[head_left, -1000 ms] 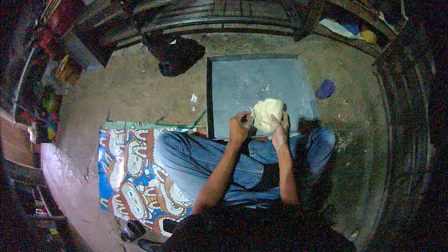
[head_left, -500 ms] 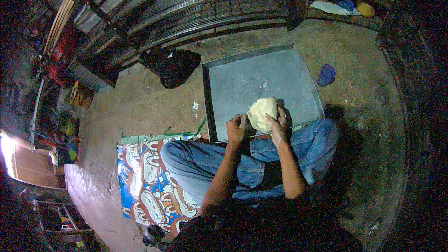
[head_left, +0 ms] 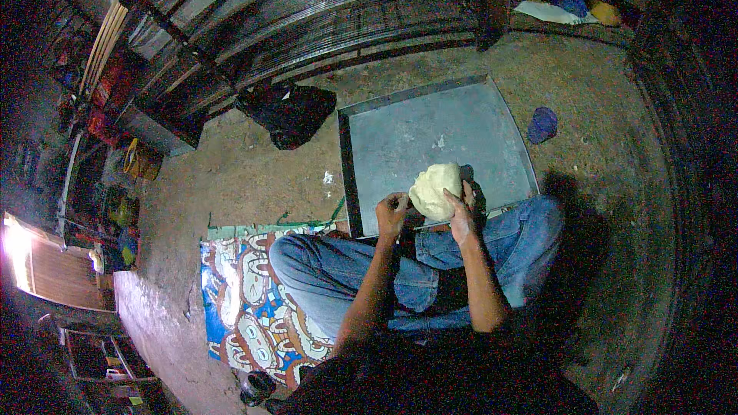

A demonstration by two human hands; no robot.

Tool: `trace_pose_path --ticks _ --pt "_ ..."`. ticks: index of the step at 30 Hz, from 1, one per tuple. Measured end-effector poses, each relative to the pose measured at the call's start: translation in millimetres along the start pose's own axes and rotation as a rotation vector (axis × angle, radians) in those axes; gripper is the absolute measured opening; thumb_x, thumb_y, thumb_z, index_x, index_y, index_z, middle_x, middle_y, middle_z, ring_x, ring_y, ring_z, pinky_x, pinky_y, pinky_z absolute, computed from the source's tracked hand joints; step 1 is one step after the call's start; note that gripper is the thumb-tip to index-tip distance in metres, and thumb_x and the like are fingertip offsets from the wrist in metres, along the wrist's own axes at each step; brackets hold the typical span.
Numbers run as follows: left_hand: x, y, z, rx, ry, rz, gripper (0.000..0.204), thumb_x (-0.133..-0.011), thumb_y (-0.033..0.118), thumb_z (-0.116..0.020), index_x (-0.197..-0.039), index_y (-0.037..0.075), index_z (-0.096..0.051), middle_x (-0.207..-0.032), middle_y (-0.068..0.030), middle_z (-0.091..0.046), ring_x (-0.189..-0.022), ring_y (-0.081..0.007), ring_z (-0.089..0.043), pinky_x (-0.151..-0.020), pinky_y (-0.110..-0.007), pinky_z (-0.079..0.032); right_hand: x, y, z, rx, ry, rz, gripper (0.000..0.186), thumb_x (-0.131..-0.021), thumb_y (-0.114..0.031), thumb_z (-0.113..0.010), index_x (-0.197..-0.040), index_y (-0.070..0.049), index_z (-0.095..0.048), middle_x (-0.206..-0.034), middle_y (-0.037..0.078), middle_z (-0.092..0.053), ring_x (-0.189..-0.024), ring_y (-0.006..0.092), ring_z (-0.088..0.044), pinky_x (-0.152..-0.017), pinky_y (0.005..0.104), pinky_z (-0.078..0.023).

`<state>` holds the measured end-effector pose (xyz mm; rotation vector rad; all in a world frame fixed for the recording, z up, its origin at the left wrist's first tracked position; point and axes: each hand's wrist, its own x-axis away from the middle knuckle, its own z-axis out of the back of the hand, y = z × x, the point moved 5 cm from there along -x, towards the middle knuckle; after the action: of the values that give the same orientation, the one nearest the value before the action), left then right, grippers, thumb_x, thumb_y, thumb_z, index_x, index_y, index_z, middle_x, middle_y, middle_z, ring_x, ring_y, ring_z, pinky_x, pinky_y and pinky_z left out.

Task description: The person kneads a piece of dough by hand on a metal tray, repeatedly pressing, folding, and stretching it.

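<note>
A large lump of pale dough (head_left: 435,189) is held up over the near part of a shallow grey metal tray (head_left: 400,119). My right hand (head_left: 462,217) grips it from the right and below, thumb across its front. Just off the dough's left edge is my left hand (head_left: 391,215), its fingers curled and thumb drawn in. Whatever those fingers pinch, if anything, is too small to make out. A few whitish smears mark the tray's surface, and pale residue coats my right wrist.
My crossed legs in blue jeans (head_left: 350,261) border the tray's near side, on a patterned mat (head_left: 250,300). A black plastic bag (head_left: 288,115) lies beyond the tray's left corner; a purple cup (head_left: 542,125) lies to its right. Dark wooden slatted furniture (head_left: 361,23) runs along the back.
The whole view has shifted slightly. My left hand's fingers have curled a little toward the dough, while my right hand keeps its hold and the dough looks slightly turned.
</note>
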<state>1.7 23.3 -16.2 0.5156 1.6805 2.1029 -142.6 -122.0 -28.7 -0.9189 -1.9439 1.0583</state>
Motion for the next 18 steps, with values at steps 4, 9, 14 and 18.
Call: trace_pose_path --ticks 4,9,14,18 --pt "4 15 -1 0.192 -0.023 0.076 0.020 -0.094 0.015 -0.060 -0.093 -0.004 -0.067 -0.080 -0.0066 -0.067 -0.073 -0.0130 -0.062 -0.072 -0.028 -0.051 5 -11 -3 -0.253 -0.087 -0.088 0.068 -0.080 -0.010 -0.072 -0.140 -0.008 -0.040 -0.135 0.007 -0.048 -0.126 0.0257 -0.045 -0.103 0.0380 -0.041" --pt "9 34 1 0.016 0.010 0.040 0.021 -0.094 0.017 -0.062 -0.095 -0.003 -0.065 -0.080 -0.0064 -0.067 -0.074 -0.0115 -0.061 -0.070 -0.026 -0.050 8 -19 -6 -0.308 -0.070 -0.063 0.069 -0.079 -0.011 -0.072 -0.140 -0.009 -0.041 -0.135 0.007 -0.049 -0.124 0.0253 -0.047 -0.103 0.0386 -0.041" --pt "10 33 -3 -0.048 -0.002 -0.074 0.021 -0.088 0.016 -0.069 -0.094 -0.004 -0.067 -0.082 -0.0079 -0.069 -0.075 -0.0125 -0.063 -0.071 -0.028 -0.051 6 -12 -5 -0.236 -0.120 -0.078 0.068 -0.081 -0.016 -0.071 -0.141 -0.009 -0.041 -0.135 0.009 -0.049 -0.124 0.0256 -0.047 -0.103 0.0399 -0.040" --pt "7 18 -2 0.044 -0.107 -0.077 0.019 -0.088 0.015 -0.070 -0.094 -0.004 -0.067 -0.082 -0.0085 -0.070 -0.075 -0.0127 -0.064 -0.071 -0.028 -0.051 9 -15 -5 -0.127 -0.073 -0.028 0.065 -0.080 -0.015 -0.072 -0.138 -0.008 -0.043 -0.132 0.009 -0.050 -0.123 0.0261 -0.047 -0.103 0.0405 -0.040"
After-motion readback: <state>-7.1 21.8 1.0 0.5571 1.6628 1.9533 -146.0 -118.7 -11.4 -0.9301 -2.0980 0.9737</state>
